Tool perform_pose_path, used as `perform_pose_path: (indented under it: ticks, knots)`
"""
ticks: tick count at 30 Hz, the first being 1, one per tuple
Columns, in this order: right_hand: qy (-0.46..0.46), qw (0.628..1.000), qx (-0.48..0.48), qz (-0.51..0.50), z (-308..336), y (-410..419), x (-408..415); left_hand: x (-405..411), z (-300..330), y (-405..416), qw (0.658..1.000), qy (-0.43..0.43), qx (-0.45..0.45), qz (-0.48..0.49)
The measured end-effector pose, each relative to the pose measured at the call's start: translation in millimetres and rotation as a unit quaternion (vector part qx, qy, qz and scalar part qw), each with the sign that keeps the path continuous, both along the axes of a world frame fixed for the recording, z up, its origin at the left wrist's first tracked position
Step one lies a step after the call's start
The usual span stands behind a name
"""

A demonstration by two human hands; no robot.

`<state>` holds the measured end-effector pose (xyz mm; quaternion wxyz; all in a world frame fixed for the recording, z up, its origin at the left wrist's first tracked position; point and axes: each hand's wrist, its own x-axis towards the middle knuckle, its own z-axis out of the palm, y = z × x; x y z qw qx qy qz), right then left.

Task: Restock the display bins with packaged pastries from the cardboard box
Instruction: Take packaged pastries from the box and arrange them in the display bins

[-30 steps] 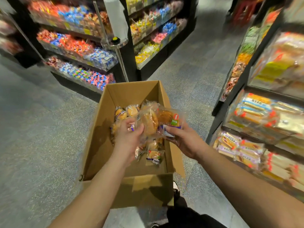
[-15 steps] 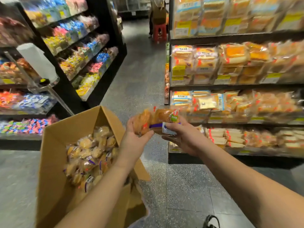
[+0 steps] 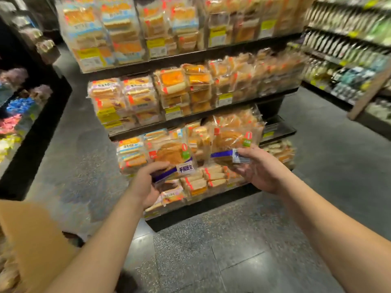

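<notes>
My left hand (image 3: 146,185) grips a clear packaged pastry (image 3: 172,154) with a blue band and a green sticker, held in front of the lower shelf. My right hand (image 3: 257,168) holds a second packaged pastry (image 3: 230,140) of the same kind, a little higher and to the right. Both packs sit just in front of the display bins (image 3: 135,151) of the black shelf unit, which are stacked with wrapped breads and cakes. The cardboard box (image 3: 36,240) shows only as a brown flap at the lower left.
The black shelf unit (image 3: 190,56) has several tiers full of wrapped bakery goods with yellow price tags. Another rack of colourful sweets (image 3: 17,115) stands at the left and a shelf of dark packets (image 3: 349,51) at the right. Grey speckled floor (image 3: 232,250) lies between.
The view has swung right from the box to the shelf. My hands, which held the packs together, have moved apart and forward, one pack in each, up to the lower bins.
</notes>
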<state>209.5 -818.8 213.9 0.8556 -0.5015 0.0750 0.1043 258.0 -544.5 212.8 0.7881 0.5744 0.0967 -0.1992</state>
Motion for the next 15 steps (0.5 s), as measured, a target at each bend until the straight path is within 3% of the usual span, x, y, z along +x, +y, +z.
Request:
perform_pose_path:
  ticks: [4,8,15]
  knots:
    - [0.021,0.998,-0.008,-0.054,6,-89,-8,20,-2,-91,0.993,-0.003,-0.030,-0.117]
    - [0.027,0.994,-0.025,-0.099,20,-153,-14,35,2,-167,0.962,-0.025,-0.063,-0.263]
    - [-0.002,0.991,-0.071,-0.112,28,-232,7,70,17,-263,0.931,-0.055,-0.009,-0.360]
